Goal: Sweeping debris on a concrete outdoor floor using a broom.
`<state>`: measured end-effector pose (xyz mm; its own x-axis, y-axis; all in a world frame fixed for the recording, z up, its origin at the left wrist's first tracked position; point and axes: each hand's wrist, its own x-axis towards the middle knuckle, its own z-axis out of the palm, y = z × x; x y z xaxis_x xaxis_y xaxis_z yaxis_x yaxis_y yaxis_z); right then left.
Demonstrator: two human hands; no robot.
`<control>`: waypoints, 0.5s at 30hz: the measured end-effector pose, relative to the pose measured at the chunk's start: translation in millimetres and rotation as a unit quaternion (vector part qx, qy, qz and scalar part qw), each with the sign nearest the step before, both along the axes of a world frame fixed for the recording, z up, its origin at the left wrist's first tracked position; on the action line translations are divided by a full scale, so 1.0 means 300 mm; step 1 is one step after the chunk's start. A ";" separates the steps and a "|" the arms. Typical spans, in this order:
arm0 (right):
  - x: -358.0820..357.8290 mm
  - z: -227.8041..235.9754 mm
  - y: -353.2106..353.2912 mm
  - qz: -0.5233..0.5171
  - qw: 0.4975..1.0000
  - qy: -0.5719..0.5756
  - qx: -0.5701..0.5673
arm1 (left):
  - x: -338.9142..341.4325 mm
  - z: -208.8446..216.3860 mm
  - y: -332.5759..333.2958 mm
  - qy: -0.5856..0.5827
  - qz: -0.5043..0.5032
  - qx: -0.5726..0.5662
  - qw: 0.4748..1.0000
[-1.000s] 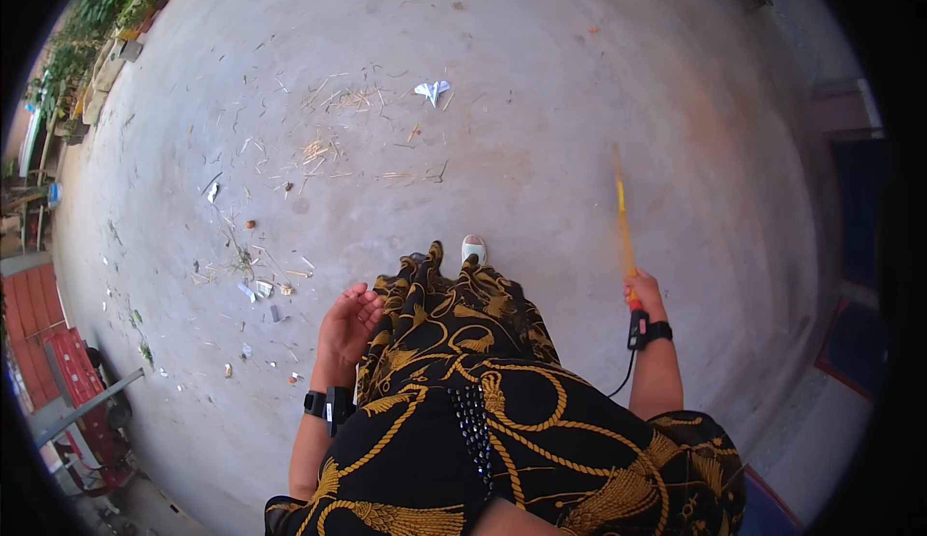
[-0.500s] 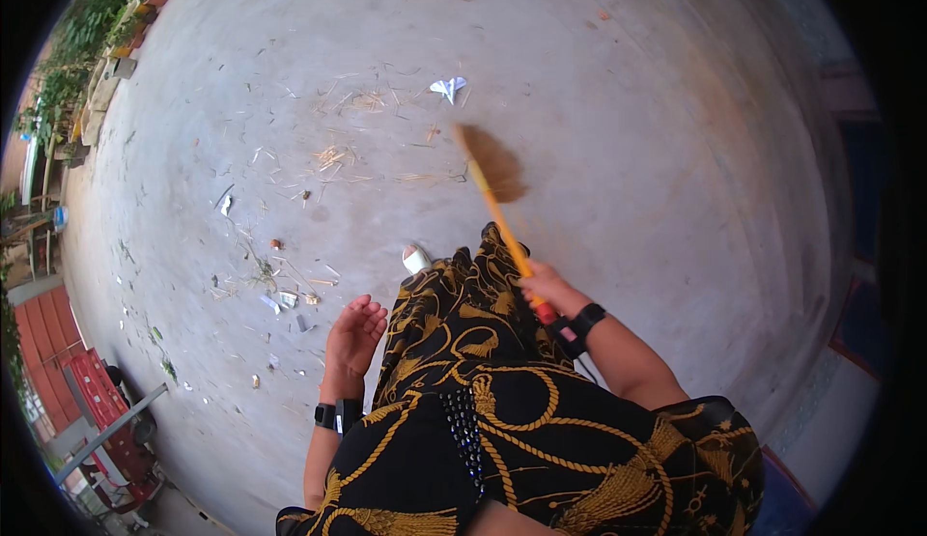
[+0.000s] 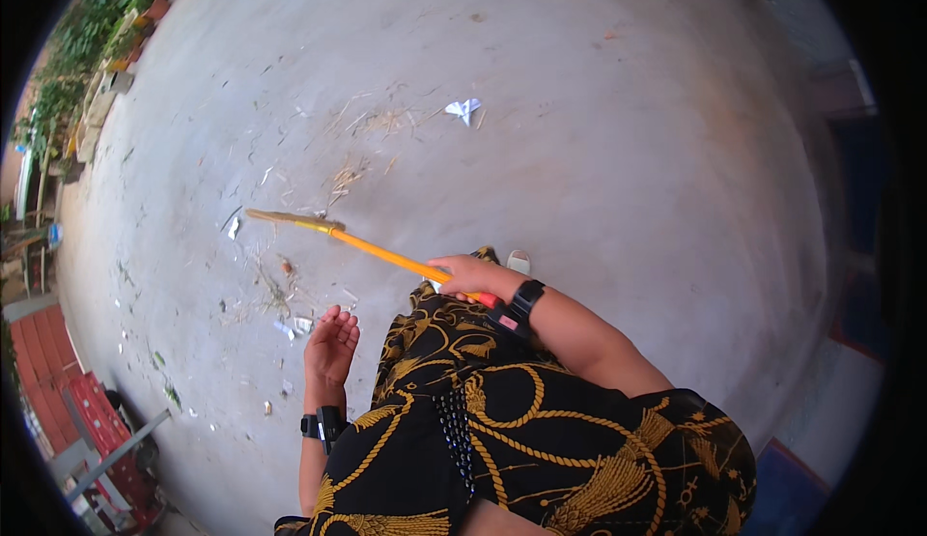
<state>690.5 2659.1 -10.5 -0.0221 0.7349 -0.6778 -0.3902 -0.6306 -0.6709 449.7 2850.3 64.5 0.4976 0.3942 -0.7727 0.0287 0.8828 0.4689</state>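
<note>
right hand: my right hand [image 3: 470,276] is wrapped tight around the orange handle of the broom [image 3: 372,250], gripping near its red end, arm crossed over in front of me. There's a black band on that wrist.

broom: it slants up and to my left from my fist. The straw head [image 3: 282,217] is down at the concrete yard floor [image 3: 599,130], roughly mid-floor and a bit toward its left edge. Can't really tell if the bristles are pressed down or just skimming.

left hand: my left hand [image 3: 331,344] holds nothing, fingers loosely spread and pointing away from me, hanging by my side above the floor. Black wristband on that one too.

litter near the broom: bits of dry straw [image 3: 348,177] lie just past the broom head, and small white paper scraps [image 3: 294,324] sit close to my left hand.

crumpled paper: one white crumpled paper [image 3: 463,108] lies farther out, toward the far middle of the floor, well apart from the broom.

me: black dress with a gold chain pattern [image 3: 502,420] fills the bottom middle, and the tip of my light shoe [image 3: 519,262] pokes out just beside my right hand.

left edge: a strip of green plants [image 3: 92,39] runs along the far left edge of the floor, and some red benches [image 3: 72,420] sit at the near left corner.
</note>
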 end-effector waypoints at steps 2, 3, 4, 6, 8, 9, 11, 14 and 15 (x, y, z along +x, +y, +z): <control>0.043 0.054 -0.069 -0.014 0.994 -0.106 0.002 | 0.067 -0.008 0.013 -0.007 -0.012 -0.010 1.000; 0.066 0.060 -0.127 -0.022 0.994 -0.109 -0.002 | 0.119 0.000 0.006 -0.016 -0.032 -0.015 0.999; 0.090 0.058 -0.190 -0.054 0.990 -0.130 -0.021 | 0.169 0.005 0.002 -0.023 -0.052 -0.020 0.998; 0.129 0.073 -0.330 -0.127 0.978 -0.156 -0.056 | 0.261 0.006 -0.009 -0.031 -0.077 -0.030 0.996; 0.155 0.097 -0.473 -0.169 0.970 -0.160 -0.071 | 0.337 0.002 -0.014 -0.036 -0.094 -0.035 0.994; 0.172 0.114 -0.549 -0.216 0.958 -0.164 -0.098 | 0.377 -0.005 -0.017 -0.035 -0.103 -0.038 0.993; 0.212 0.135 -0.684 -0.305 0.925 -0.170 -0.149 | 0.450 -0.020 -0.029 -0.034 -0.112 -0.041 0.992; 0.273 0.099 -0.832 -0.380 0.875 -0.181 -0.240 | 0.553 -0.025 -0.056 -0.030 -0.112 -0.035 0.993; 0.299 0.082 -0.879 -0.380 0.875 -0.179 -0.242 | 0.583 -0.015 -0.073 -0.030 -0.116 -0.039 0.992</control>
<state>780.1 2395.3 13.9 0.6249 0.0711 -0.7775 -0.6398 -0.5241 -0.5621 624.6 2828.4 59.8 0.6136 0.2050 -0.7626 0.2090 0.8891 0.4072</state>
